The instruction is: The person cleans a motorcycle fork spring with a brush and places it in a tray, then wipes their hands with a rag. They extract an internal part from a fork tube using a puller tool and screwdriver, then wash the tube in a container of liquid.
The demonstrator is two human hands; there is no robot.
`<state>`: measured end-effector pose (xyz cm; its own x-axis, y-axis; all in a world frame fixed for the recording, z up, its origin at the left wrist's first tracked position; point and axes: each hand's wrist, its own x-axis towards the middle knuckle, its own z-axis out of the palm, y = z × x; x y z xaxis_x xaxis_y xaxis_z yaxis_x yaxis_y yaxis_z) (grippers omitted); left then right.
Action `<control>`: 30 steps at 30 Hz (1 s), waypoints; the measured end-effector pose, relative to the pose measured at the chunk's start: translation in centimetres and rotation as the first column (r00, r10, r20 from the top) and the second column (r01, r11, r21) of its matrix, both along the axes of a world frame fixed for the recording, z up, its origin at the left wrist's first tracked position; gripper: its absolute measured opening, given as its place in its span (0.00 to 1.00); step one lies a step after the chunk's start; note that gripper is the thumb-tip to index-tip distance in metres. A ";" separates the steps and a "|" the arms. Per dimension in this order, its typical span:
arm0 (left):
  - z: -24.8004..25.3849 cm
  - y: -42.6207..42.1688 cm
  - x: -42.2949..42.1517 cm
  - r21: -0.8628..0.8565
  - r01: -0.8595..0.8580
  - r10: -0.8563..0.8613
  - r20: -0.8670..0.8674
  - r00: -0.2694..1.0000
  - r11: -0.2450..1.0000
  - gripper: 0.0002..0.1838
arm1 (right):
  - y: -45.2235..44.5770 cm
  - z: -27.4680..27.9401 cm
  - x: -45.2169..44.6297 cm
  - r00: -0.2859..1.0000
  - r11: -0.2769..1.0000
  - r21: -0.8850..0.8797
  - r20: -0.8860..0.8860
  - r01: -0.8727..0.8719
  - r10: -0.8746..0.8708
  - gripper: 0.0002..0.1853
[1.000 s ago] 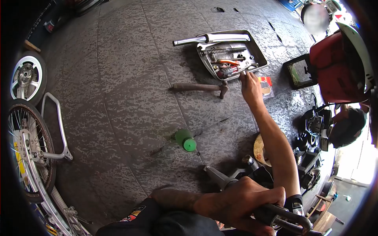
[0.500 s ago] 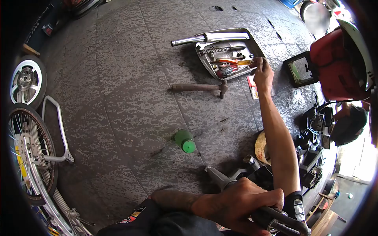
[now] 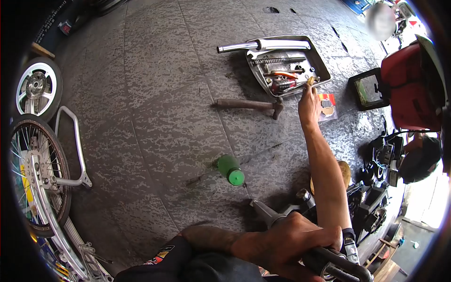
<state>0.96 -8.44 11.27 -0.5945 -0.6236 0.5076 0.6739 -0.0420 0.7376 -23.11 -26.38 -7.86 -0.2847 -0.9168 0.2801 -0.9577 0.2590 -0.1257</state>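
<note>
My right hand (image 3: 308,105) is closed on a yellow-handled screwdriver (image 3: 310,81) at the near right rim of a metal tray (image 3: 324,70). In the tray lie a long coil spring (image 3: 282,60), a wrench (image 3: 253,55), a red-handled tool (image 3: 280,87) and several small parts. A chrome tube (image 3: 237,47) rests across its far edge. Close to the camera, my left hand (image 3: 293,242) is wrapped round a dark cylindrical metal part (image 3: 319,261), whose full shape is hidden. Below the tray lies a hammer (image 3: 249,104), and beside my right wrist a small plastic packet (image 3: 327,107).
A green bottle (image 3: 230,170) is on the patterned floor. Wheels (image 3: 35,89) and a metal frame (image 3: 70,141) lie at left. On the right are a red vehicle part (image 3: 408,84), dark engine parts (image 3: 376,160) and a yellowish round object (image 3: 344,174) partly behind my forearm.
My right hand has drawn back slightly from the tray with the yellow-handled screwdriver, uncovering more of the packet. The whole view has shifted a little; my left hand keeps its grip.
</note>
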 end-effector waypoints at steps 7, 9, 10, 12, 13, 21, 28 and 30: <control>2.0 0.2 0.5 0.290 0.110 -0.102 -0.044 0.994 0.951 0.19 | 1.3 -0.2 -1.2 0.955 0.977 -0.075 0.207 -0.199 0.210 0.20; 0.8 0.6 -0.2 0.120 0.069 -0.070 0.004 0.998 0.990 0.26 | 3.0 0.9 -1.2 0.935 0.985 -0.089 0.310 -0.150 0.170 0.18; 0.8 0.5 -0.2 0.119 0.083 -0.082 -0.007 0.997 0.989 0.26 | 4.4 2.0 -1.0 0.941 0.987 -0.087 0.300 -0.138 0.158 0.18; 0.9 0.1 0.1 0.069 0.001 -0.005 0.065 0.998 0.998 0.33 | 8.3 5.0 -0.5 0.749 0.983 -0.176 0.645 -0.048 0.152 0.15; 1.0 0.2 0.1 0.079 -0.021 0.013 0.099 0.995 0.997 0.36 | 10.6 7.7 -0.2 0.665 0.983 -0.179 0.730 -0.038 0.158 0.14; 2.0 1.6 -2.7 0.147 -0.334 0.286 0.275 0.918 0.931 0.38 | 24.3 28.6 3.1 0.606 0.891 -0.452 0.697 -0.045 0.384 0.18; 3.0 4.6 -4.0 0.174 -0.042 0.022 0.115 0.993 0.984 0.20 | 28.9 34.7 5.5 0.713 0.710 -0.579 0.288 -0.402 0.639 0.16; 4.7 5.5 -3.9 0.126 -0.009 -0.015 0.188 0.982 0.992 0.19 | 29.3 35.4 5.9 0.730 0.648 -0.574 0.122 -0.501 0.673 0.13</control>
